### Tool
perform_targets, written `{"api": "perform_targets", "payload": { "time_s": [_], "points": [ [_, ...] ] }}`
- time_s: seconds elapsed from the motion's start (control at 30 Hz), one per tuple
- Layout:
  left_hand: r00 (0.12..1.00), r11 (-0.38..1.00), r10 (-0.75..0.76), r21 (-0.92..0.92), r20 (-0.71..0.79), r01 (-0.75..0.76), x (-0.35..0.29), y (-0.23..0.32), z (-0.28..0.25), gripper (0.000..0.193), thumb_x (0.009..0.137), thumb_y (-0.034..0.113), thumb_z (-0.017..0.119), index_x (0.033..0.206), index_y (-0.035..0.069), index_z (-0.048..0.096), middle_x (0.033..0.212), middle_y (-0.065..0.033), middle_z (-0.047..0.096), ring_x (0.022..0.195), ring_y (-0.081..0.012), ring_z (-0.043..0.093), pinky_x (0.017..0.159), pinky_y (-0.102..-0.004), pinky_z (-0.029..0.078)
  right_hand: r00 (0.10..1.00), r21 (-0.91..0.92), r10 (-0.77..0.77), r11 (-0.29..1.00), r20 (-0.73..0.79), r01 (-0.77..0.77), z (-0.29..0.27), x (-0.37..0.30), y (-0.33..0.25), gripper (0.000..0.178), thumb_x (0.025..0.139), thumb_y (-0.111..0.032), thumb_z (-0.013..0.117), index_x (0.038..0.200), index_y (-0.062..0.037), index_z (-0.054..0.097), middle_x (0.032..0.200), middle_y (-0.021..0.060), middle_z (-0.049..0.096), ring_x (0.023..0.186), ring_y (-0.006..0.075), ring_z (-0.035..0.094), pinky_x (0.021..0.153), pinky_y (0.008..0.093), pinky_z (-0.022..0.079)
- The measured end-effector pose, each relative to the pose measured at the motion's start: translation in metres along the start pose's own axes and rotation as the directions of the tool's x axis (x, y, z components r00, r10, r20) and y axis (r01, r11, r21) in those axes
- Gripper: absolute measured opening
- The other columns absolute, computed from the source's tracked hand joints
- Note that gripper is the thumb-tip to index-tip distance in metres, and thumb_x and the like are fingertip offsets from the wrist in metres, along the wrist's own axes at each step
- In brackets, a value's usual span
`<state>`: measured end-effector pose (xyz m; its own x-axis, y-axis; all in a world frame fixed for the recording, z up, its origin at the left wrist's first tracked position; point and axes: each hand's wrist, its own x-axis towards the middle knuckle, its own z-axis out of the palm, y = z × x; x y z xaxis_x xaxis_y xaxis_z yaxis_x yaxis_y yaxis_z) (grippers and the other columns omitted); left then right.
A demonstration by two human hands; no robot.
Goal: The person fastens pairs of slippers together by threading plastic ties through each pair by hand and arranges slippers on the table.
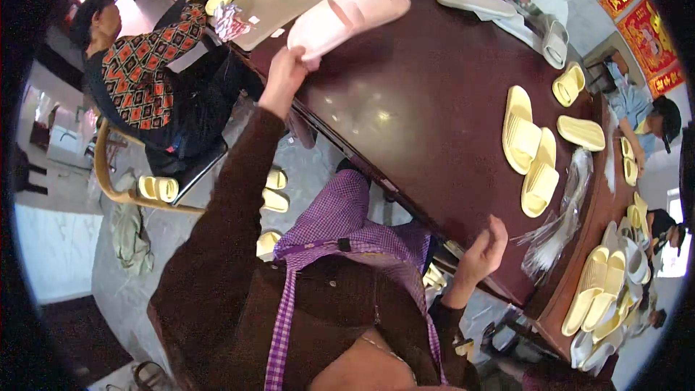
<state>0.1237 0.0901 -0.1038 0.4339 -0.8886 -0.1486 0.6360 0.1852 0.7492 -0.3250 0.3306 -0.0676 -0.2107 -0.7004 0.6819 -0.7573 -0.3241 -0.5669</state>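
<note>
A pale pink slide slipper [318, 30] is held up over the left side of the dark red table [405, 94]. My left hand [287, 72] is closed on its near end, and its other end points away to the right. Another pink piece overlaps it, perhaps a second slipper of the pair. Over the table's near edge, my right hand [481, 252] is open, holding nothing, with its fingers loosely bent. Beyond it lie two yellow slides [519, 127], one partly against the other. Beside that hand is a bundle of thin clear plastic strips [557, 235].
More yellow slides [581, 133] lie at the right, and grey ones [478, 4] at the far side. A long row of slides [594, 286] fills the right edge. A seated person [145, 80] works at the left; others sit opposite and at right. A wooden chair [108, 166] stands left.
</note>
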Motion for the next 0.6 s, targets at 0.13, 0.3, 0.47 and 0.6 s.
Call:
{"api": "perform_targets", "payload": {
  "time_s": [0.13, 0.3, 0.47, 0.6],
  "points": [
    [0.918, 0.978, -0.176, 0.173, 0.356, 0.120, -0.076, -0.004, -0.001, 0.027, 0.084, 0.007, 0.050, 0.108, -0.005, 0.050, 0.097, -0.0144, 0.059, 0.077, -0.0265, 0.060, 0.062, -0.0379, 0.052, 0.994, 0.150, 0.080, 0.985, 0.077, -0.091, 0.009, 0.025, -0.016, 0.019, 0.085, 0.005, 0.051, 0.103, 0.0037, 0.058, 0.104, 0.0106, 0.060, 0.098, 0.0194, 0.056, 0.088, 0.0299, 0.044],
    [0.868, 0.916, -0.257, 0.394, 0.424, 0.078, -0.112, -0.001, 0.053, 0.033, 0.083, 0.009, 0.051, 0.114, -0.003, 0.052, 0.093, -0.0104, 0.062, 0.076, -0.0173, 0.061, 0.058, -0.0293, 0.052, 0.975, 0.248, 0.086, 0.959, 0.207, -0.138, 0.017, 0.089, -0.032, 0.019, 0.086, -0.002, 0.055, 0.105, 0.0010, 0.059, 0.103, 0.0060, 0.061, 0.096, 0.0134, 0.055, 0.087, 0.0260, 0.043],
    [0.662, 0.815, -0.284, 0.538, 0.694, -0.214, -0.096, -0.001, 0.109, 0.038, 0.084, 0.014, 0.055, 0.119, 0.000, 0.052, 0.093, -0.0034, 0.062, 0.074, -0.0102, 0.058, 0.058, -0.0231, 0.048, 0.918, 0.279, -0.025, 0.955, 0.397, -0.095, 0.042, 0.154, -0.033, 0.022, 0.087, -0.009, 0.056, 0.107, 0.0010, 0.059, 0.102, 0.0053, 0.063, 0.091, 0.0112, 0.056, 0.083, 0.0247, 0.043],
    [0.486, 0.820, -0.343, 0.509, 0.804, -0.263, -0.093, -0.016, 0.162, 0.039, 0.085, 0.019, 0.057, 0.119, 0.002, 0.054, 0.092, -0.0008, 0.061, 0.071, -0.0077, 0.055, 0.060, -0.0209, 0.045, 0.846, 0.357, 0.013, 0.903, 0.533, -0.238, 0.067, 0.186, -0.028, 0.027, 0.085, -0.015, 0.060, 0.109, -0.0017, 0.061, 0.097, 0.0038, 0.065, 0.086, 0.0095, 0.057, 0.075, 0.0235, 0.045]
  ]
}}
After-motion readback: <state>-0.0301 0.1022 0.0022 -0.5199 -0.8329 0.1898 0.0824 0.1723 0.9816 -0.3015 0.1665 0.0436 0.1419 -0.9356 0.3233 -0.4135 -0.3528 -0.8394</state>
